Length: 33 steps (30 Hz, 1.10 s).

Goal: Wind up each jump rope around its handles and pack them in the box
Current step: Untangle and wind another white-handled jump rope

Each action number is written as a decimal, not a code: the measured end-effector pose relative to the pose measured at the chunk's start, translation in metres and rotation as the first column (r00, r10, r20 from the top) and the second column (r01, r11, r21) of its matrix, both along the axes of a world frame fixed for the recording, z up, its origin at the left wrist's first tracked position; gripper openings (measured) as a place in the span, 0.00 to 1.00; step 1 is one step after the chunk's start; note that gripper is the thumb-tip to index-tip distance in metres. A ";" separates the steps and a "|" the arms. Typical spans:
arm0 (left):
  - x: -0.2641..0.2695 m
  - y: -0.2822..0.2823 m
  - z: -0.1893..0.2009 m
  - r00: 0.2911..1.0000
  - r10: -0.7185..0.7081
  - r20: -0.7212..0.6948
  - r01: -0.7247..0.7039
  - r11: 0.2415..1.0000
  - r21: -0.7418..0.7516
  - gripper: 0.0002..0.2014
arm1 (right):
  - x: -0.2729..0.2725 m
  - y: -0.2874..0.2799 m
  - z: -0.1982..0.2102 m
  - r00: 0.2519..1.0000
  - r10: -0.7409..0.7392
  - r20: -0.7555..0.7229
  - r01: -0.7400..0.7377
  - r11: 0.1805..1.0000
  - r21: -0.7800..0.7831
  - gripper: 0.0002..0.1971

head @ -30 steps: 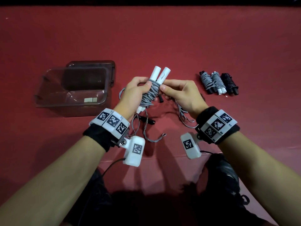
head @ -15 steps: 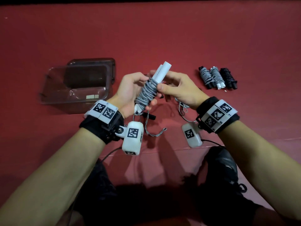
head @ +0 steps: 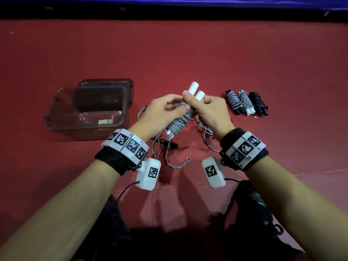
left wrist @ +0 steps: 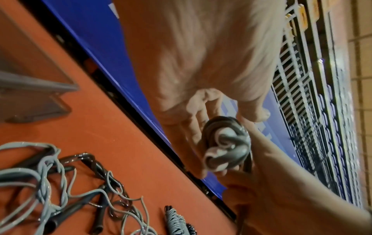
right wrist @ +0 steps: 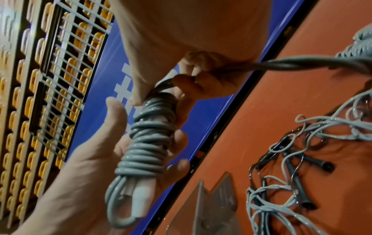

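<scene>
A grey jump rope [head: 179,123], mostly wound round its two white handles [head: 194,89], is held tilted above the red table. My left hand [head: 179,108] grips the wound middle; its fingers curl round the coil [left wrist: 225,147]. My right hand [head: 195,104] grips the upper end just below the handle tips and pinches the free strand [right wrist: 292,64] against the bundle [right wrist: 149,143]. The clear plastic box [head: 56,117] stands open at the left. Its inside shows only a small label.
Three wound ropes [head: 246,102] lie side by side at the right. Loose grey rope [head: 169,161] with black handles [head: 170,145] is tangled on the table under my hands. The box lid [head: 107,83] lies behind the box. A blue edge runs along the far side.
My right hand has carried the free strand up and over the bundle to just under the handle tips. My left hand has shifted its grip on the coil, and the bundle has tilted.
</scene>
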<state>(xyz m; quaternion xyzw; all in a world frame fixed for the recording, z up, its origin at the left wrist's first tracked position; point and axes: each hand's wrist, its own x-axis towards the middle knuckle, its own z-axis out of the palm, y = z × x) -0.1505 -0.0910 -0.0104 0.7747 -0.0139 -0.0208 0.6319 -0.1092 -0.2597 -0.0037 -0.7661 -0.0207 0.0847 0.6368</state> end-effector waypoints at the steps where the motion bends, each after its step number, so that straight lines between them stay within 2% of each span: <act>1: -0.001 -0.001 0.000 0.998 0.042 -0.042 -0.045 0.996 -0.079 0.10 | 0.000 0.000 0.001 1.000 0.024 0.008 -0.024 1.000 -0.018 0.27; 4: -0.004 0.003 0.002 0.966 0.165 -0.201 -0.231 0.897 -0.376 0.13 | 0.003 -0.005 0.005 0.985 0.171 0.035 -0.170 0.985 -0.013 0.19; 7: -0.003 0.012 0.001 0.947 0.217 -0.237 -0.301 0.858 -0.417 0.17 | 0.008 -0.009 0.004 0.960 0.264 0.096 -0.262 0.964 -0.035 0.04; 12: -0.005 0.009 0.010 0.936 0.121 -0.331 -0.285 0.813 -0.509 0.21 | 0.013 -0.007 -0.006 0.936 0.339 0.093 -0.334 0.940 -0.067 0.13; 14: -0.005 0.008 0.010 0.929 0.098 -0.356 -0.276 0.824 -0.494 0.25 | 0.015 -0.012 -0.007 0.912 0.403 0.078 -0.395 0.913 -0.105 0.13; 16: -0.005 0.009 0.010 0.934 0.076 -0.350 -0.248 0.841 -0.481 0.23 | 0.017 -0.016 -0.008 0.913 0.403 0.064 -0.396 0.913 -0.096 0.12; 18: -0.006 0.008 0.012 0.927 -0.013 -0.376 -0.197 0.835 -0.513 0.19 | 0.018 -0.018 -0.008 0.913 0.407 0.042 -0.408 0.912 0.038 0.10; 20: -0.009 0.005 0.015 0.897 -0.124 -0.425 -0.158 0.807 -0.569 0.19 | 0.016 -0.017 -0.009 0.868 0.497 0.002 -0.488 0.853 0.186 0.18; 22: -0.011 0.003 0.016 0.865 -0.201 -0.459 -0.129 0.796 -0.591 0.21 | 0.012 -0.016 -0.013 0.840 0.542 -0.015 -0.523 0.817 0.245 0.21; 23: -0.011 0.002 0.016 0.856 -0.228 -0.464 -0.103 0.804 -0.585 0.23 | 0.012 -0.017 -0.016 0.852 0.522 -0.027 -0.497 0.825 0.267 0.20; 25: -0.009 -0.001 0.010 0.862 -0.225 -0.454 -0.067 0.838 -0.542 0.28 | 0.010 -0.017 -0.019 0.900 0.432 -0.060 -0.395 0.865 0.309 0.14; 26: -0.007 -0.004 0.007 0.888 -0.161 -0.430 -0.080 0.868 -0.490 0.29 | 0.010 -0.016 -0.021 0.923 0.376 -0.079 -0.336 0.889 0.310 0.11; 27: -0.006 -0.006 0.004 0.922 -0.068 -0.381 -0.102 0.908 -0.407 0.27 | 0.010 -0.016 -0.023 0.942 0.322 -0.097 -0.281 0.912 0.298 0.08; 29: -0.004 -0.006 -0.002 0.977 0.118 -0.177 -0.137 0.986 -0.096 0.17 | 0.011 -0.016 -0.027 0.969 0.215 -0.124 -0.180 0.952 0.249 0.08; 31: -0.002 -0.002 -0.008 0.999 0.053 -0.006 -0.052 0.990 0.132 0.13 | 0.012 -0.016 -0.031 0.981 0.139 -0.136 -0.109 0.972 0.208 0.11; 33: -0.001 0.001 -0.014 1.000 -0.011 -0.005 0.011 0.986 0.165 0.12 | 0.011 -0.014 -0.033 0.985 0.088 -0.149 -0.064 0.986 0.157 0.13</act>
